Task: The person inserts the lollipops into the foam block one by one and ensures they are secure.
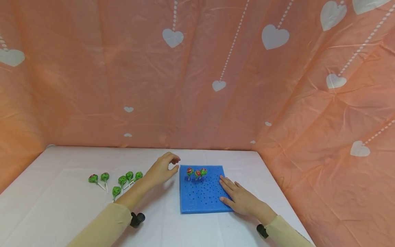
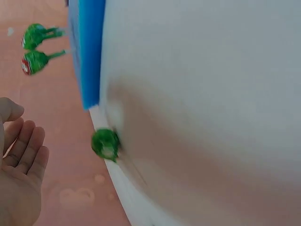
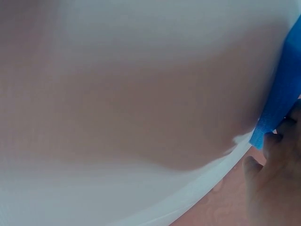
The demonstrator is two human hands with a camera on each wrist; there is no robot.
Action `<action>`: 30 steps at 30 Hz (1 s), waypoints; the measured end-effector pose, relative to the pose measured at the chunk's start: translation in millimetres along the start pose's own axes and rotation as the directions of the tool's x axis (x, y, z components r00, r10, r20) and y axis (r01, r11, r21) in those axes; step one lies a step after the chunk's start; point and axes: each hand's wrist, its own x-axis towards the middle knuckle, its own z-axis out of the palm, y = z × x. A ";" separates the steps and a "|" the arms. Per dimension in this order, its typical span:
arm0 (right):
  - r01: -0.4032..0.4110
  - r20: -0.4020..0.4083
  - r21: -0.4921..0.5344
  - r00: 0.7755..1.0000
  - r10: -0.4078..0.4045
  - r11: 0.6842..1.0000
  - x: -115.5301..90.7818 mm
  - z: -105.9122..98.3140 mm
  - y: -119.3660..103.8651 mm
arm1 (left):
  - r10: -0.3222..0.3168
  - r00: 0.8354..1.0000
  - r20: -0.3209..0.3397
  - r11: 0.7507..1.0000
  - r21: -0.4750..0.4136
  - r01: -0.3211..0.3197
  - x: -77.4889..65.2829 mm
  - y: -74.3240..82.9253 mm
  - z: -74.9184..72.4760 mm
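Note:
Three lollipops (image 1: 198, 173) in green and red wrappers stand upright by their sticks near the far left corner of a blue foam board (image 1: 197, 207) dotted with small holes. My left hand (image 1: 161, 170) hovers just left of the board, thumb and fingers apart with nothing between them. In the left wrist view its palm shows bare, and a green lollipop (image 2: 105, 144) appears on the table below. My right hand (image 1: 242, 199) rests on the board's right edge with fingers spread and straight.
Several green-wrapped lollipops (image 1: 122, 180) lie loose on the white-covered table (image 1: 55, 195), left of the board, partly behind the left forearm. Orange sheeting (image 1: 148, 85) with white hearts encloses the table at the back and sides.

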 end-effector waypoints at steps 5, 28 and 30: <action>0.004 -0.005 0.007 1.000 -0.004 1.000 -0.7 0.4 0.9 | 0.009 1.000 -0.002 0.999 0.036 -0.009 -5.6 -13.5 -9.9; 0.010 -0.008 0.029 1.000 -0.010 1.000 -1.5 -1.6 -1.7 | -0.126 0.960 0.250 0.980 0.182 0.081 -11.7 -34.6 -21.4; 0.012 -0.010 0.030 1.000 -0.011 0.999 -1.5 -1.1 -1.3 | -0.139 0.957 0.256 0.978 0.189 0.091 -11.9 -34.5 -21.0</action>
